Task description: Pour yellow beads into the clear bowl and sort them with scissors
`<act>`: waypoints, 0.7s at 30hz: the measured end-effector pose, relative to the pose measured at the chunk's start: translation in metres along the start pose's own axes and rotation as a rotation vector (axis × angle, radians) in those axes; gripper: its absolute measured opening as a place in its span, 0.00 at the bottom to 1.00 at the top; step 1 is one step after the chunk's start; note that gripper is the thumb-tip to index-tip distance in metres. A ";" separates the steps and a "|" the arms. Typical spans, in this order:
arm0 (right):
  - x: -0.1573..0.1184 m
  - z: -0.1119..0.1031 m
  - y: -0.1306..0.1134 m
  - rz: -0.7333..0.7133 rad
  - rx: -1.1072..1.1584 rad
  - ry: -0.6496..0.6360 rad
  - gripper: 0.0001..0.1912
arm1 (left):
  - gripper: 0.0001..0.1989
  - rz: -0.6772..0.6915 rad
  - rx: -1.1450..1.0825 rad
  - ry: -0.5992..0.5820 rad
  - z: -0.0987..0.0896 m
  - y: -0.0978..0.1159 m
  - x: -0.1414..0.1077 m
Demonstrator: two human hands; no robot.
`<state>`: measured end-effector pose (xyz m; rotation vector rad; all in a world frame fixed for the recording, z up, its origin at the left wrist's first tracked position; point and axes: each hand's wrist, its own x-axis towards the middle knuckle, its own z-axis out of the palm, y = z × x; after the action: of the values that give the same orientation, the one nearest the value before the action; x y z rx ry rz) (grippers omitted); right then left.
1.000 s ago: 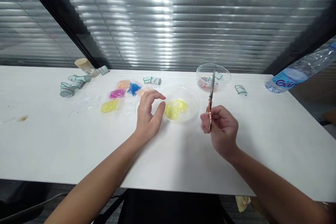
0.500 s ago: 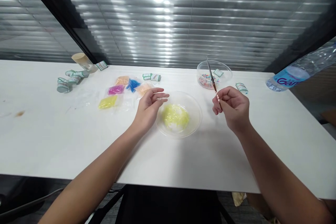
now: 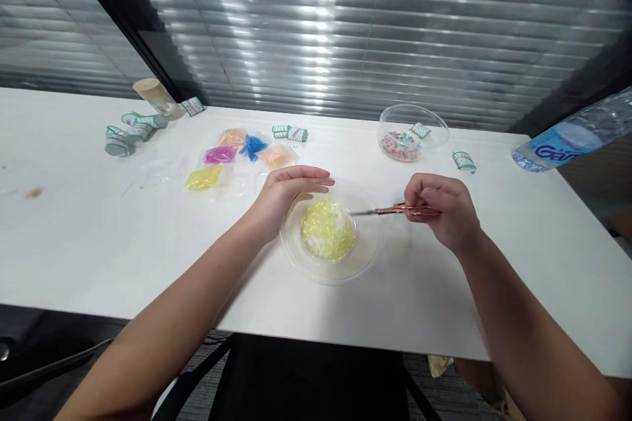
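Note:
A clear round bowl (image 3: 330, 271) with yellow bead-like pieces (image 3: 326, 227) in its bottom is on the white table in front of me. My left hand (image 3: 291, 198) is at the bowl's upper left rim, fingers stretched over it and not gripping anything. To the right of the bowl, my right hand (image 3: 442, 210) is closed around the handles of rose-gold scissors (image 3: 392, 210). The scissors lie almost level and their tip points left, over the bowl's right side.
Small bags of yellow (image 3: 203, 178), pink (image 3: 220, 154), blue (image 3: 253, 146) and peach pieces lie left of centre. Behind are a second clear bowl (image 3: 413, 113) with coloured beads, wrapped rolls (image 3: 139, 128), a wooden-lidded jar (image 3: 157, 97) and, at right, a water bottle (image 3: 563, 145).
The scissors have swung from pointing up and away to pointing left over the bowl. The bowl looks tilted and slightly lower left, with my left hand against its rim. The view has shifted a little.

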<state>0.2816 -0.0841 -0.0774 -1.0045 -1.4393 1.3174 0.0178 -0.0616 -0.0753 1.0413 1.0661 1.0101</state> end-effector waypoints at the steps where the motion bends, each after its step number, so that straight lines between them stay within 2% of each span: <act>1: -0.001 0.001 0.000 -0.002 0.010 -0.011 0.20 | 0.10 -0.011 -0.012 -0.004 0.000 0.000 0.000; 5: -0.004 0.009 -0.002 -0.085 -0.097 0.011 0.21 | 0.13 -0.043 -0.074 -0.030 0.002 0.001 -0.001; 10: -0.009 0.024 -0.004 -0.388 -0.320 0.190 0.13 | 0.16 -0.074 -0.108 -0.040 0.004 0.001 -0.002; 12: -0.010 0.028 -0.001 -0.462 -0.375 0.230 0.08 | 0.16 -0.075 -0.117 -0.050 0.004 0.002 -0.003; 17: -0.010 0.035 0.006 -0.443 -0.374 0.252 0.04 | 0.16 -0.094 -0.156 -0.066 0.006 0.003 -0.004; 21: -0.009 0.036 0.006 -0.514 -0.378 0.289 0.04 | 0.15 -0.121 -0.181 -0.057 0.008 0.004 -0.006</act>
<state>0.2487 -0.1015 -0.0847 -0.9284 -1.6079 0.5192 0.0236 -0.0680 -0.0695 0.8441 0.9600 0.9547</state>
